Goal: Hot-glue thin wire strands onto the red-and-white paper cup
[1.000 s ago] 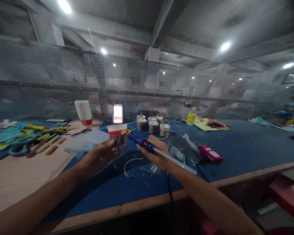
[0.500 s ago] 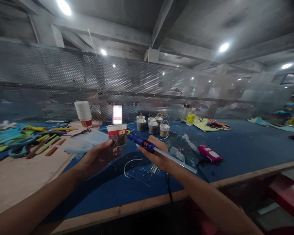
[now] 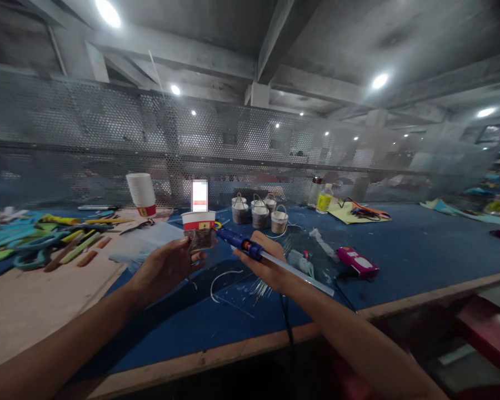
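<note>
Here, frame centre: my left hand grips paper cup; my right hand closed round glue gun, nozzle beside cup.

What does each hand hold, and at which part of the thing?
The left hand holds a paper cup by its lower part, fingers around the base. The right hand grips a blue glue gun by its body, nozzle toward the cup.

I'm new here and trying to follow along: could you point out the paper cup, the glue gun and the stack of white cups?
paper cup (image 3: 199,223), head view, on its red band just under the rim.
glue gun (image 3: 238,241), head view, on its blue barrel.
stack of white cups (image 3: 140,190), head view, on the stack's white side.
</note>
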Available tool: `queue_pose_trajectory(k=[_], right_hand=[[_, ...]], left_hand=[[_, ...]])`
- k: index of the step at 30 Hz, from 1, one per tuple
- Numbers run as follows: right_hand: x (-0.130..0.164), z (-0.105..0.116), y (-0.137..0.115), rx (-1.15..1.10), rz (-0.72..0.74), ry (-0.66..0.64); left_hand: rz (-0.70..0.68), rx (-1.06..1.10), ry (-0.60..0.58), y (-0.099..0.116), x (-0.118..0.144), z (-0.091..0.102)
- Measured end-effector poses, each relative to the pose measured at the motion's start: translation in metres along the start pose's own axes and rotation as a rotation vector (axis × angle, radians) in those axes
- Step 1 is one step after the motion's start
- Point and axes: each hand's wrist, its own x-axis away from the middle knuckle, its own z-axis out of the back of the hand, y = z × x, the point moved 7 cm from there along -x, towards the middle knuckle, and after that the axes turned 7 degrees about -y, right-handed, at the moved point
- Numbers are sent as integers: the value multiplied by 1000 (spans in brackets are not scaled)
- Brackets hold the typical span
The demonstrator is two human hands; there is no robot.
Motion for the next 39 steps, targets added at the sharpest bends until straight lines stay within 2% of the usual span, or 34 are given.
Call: queue_pose_trajectory(k=[9,13,16,20,22,28,39], right_hand=[[0,1,2,-10,-13,14],[1,-4,8,18,-62,-33],[-2,-3,20,237,-189,-82],[-2,2,39,601,-330,-200],[3,2,49,735,-377,-263],[26,1,75,930,-500,-377],[37,3,88,934,-544,-437]], left_hand=[[-8,-6,38,3,1,0],[-20,5,25,6,0,-3],[-29,-1,59,6,1,-2],[-31,-13,221,5,5,11],[-33,-9,265,4,5,15],[-32,1,184,3,0,13],[-63,-66,106,2,-4,12]])
